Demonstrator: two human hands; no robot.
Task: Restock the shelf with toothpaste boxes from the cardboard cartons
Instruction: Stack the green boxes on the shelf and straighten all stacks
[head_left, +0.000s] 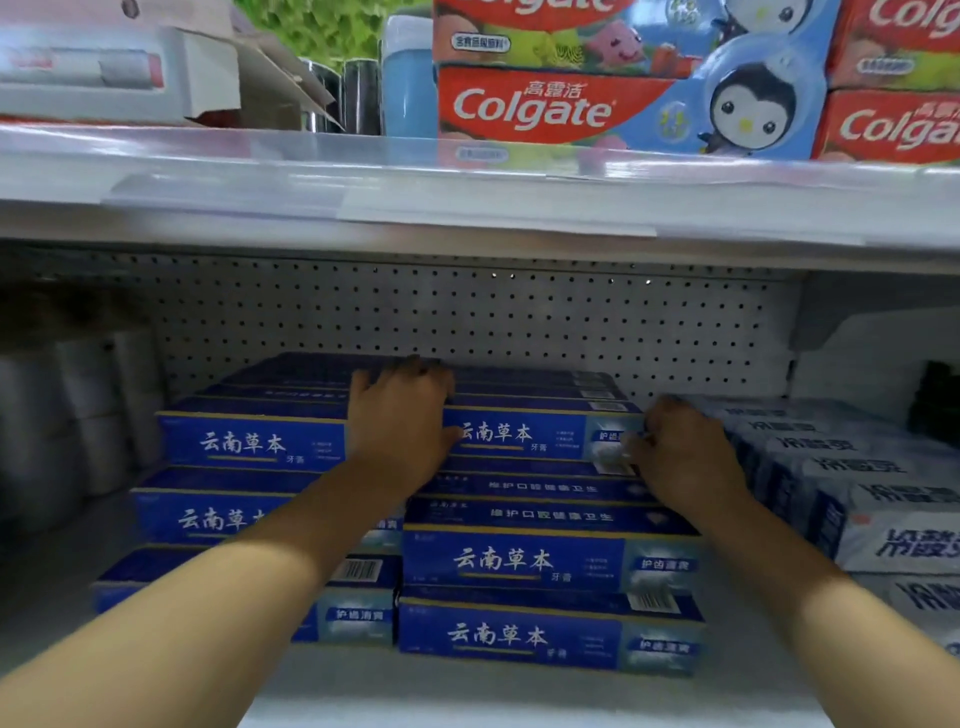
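Two stacks of blue toothpaste boxes (519, 561) fill the middle of the lower shelf (467, 696), tiered back toward the pegboard wall (519, 317), with the top row reaching its foot. The left hand (400, 421) lies flat over the top layer, fingers stretched toward the back, pressing and clasping nothing. The right hand (680, 457) curls its fingers at the right end of the top front box, seemingly pinching that end to square it. Much of the stocking looks done; bare shelf remains in front and to the left, and no carton is in view, so what is left cannot be told. White toothpaste boxes (852, 499) sit just beside on the right, Colgate boxes (561, 104) above
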